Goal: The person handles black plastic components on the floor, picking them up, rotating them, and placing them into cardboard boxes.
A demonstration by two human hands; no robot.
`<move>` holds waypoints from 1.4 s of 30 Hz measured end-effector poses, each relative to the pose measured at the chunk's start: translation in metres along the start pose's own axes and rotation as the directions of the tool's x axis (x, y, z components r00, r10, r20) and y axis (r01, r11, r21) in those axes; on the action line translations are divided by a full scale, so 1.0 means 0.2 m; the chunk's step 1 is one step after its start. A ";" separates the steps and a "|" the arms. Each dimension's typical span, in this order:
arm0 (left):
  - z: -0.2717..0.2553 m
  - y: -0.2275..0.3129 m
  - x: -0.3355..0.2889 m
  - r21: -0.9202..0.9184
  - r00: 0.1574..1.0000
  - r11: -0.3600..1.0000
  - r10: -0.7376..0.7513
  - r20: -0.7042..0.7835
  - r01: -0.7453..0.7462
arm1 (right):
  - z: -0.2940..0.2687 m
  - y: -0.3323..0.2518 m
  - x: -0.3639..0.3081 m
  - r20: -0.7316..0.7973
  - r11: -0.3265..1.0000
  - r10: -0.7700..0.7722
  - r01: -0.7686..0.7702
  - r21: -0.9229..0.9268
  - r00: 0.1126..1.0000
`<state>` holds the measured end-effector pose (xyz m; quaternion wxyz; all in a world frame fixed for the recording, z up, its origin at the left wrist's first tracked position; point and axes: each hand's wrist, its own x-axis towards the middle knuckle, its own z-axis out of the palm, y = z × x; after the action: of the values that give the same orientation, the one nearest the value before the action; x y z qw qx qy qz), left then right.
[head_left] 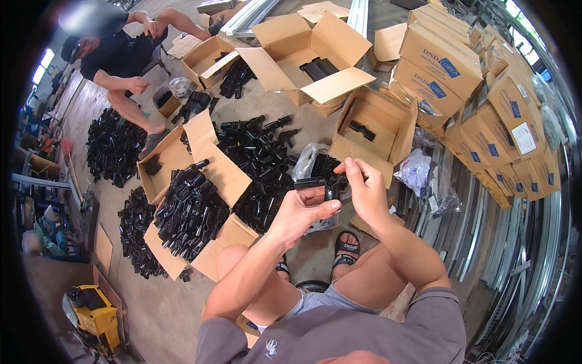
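My left hand [301,209] grips a black plastic tube fitting [312,182] held level above my knees. My right hand [364,185] pinches a smaller black piece [338,180] at the right end of that fitting. Both hands meet over a clear plastic bag of black parts [314,159] on the floor. To the left an open cardboard box [233,176] is heaped with black fittings [189,209]. More loose black fittings [257,155] lie piled on the floor just beyond my hands.
Another person [118,57] sits at the far left beside a pile of black parts [112,148]. Open cardboard boxes [373,124] stand ahead; closed stacked boxes [485,97] line the right. Metal profiles [515,242] lie along the right side. A yellow machine [94,315] stands lower left.
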<state>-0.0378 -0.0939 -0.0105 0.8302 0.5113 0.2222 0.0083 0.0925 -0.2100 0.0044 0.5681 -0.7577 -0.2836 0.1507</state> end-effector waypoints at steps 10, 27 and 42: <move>0.00 -0.01 0.01 0.030 0.997 0.997 0.068 -0.025 -0.067 | 0.03 0.01 0.01 -0.001 0.999 -0.008 0.008 -0.047 1.000; -0.01 0.04 0.00 0.133 0.994 0.985 0.109 0.002 -0.108 | 0.05 0.04 0.00 -0.033 1.000 0.002 -0.001 0.007 0.999; -0.02 0.01 0.00 -0.064 1.000 0.998 0.021 -0.013 -0.021 | 0.08 0.05 0.00 -0.039 0.998 0.062 -0.061 0.018 0.997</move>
<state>-0.0390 -0.0886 -0.0105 0.8445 0.4867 0.2216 0.0273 0.0865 -0.2006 -0.0099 0.5751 -0.7641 -0.2476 0.1552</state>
